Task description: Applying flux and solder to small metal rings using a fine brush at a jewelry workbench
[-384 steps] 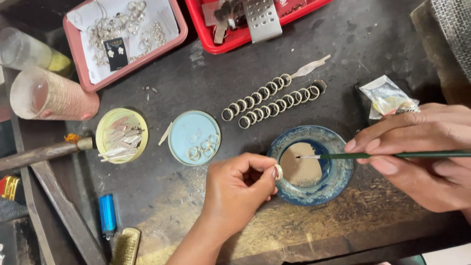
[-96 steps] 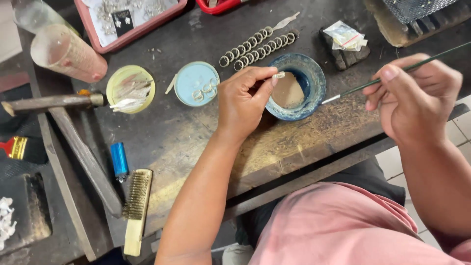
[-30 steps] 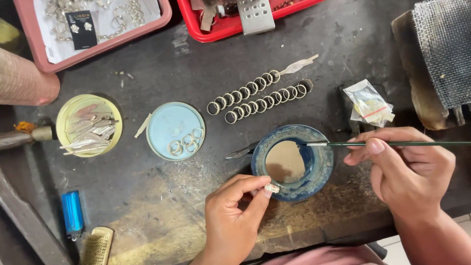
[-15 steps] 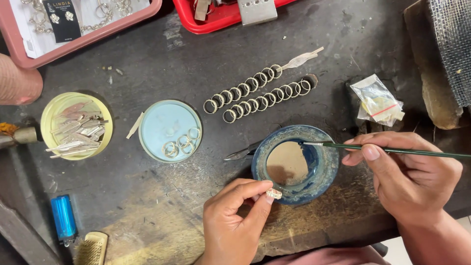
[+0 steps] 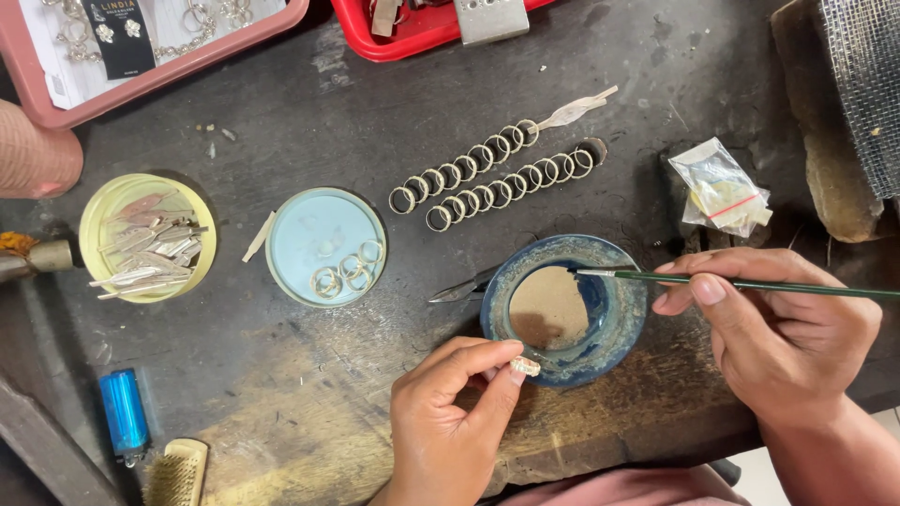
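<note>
My left hand pinches a small silver ring between thumb and fingertips, just at the near rim of a blue ceramic bowl with brownish paste in it. My right hand grips a thin green-handled brush, its tip over the bowl's far rim. Two rows of silver rings lie lined up on the dark bench beyond the bowl. A light blue lid to the left holds three more rings.
A yellow lid with silver leaf-shaped pieces sits at far left. Tweezers lean beside the bowl. A small plastic bag lies right of the rings. A pink tray and a red tray stand at the back. A blue lighter and a brush lie near left.
The view has shifted slightly. My left hand has kept the ring by the bowl's near rim, and the brush tip has stayed over the bowl.
</note>
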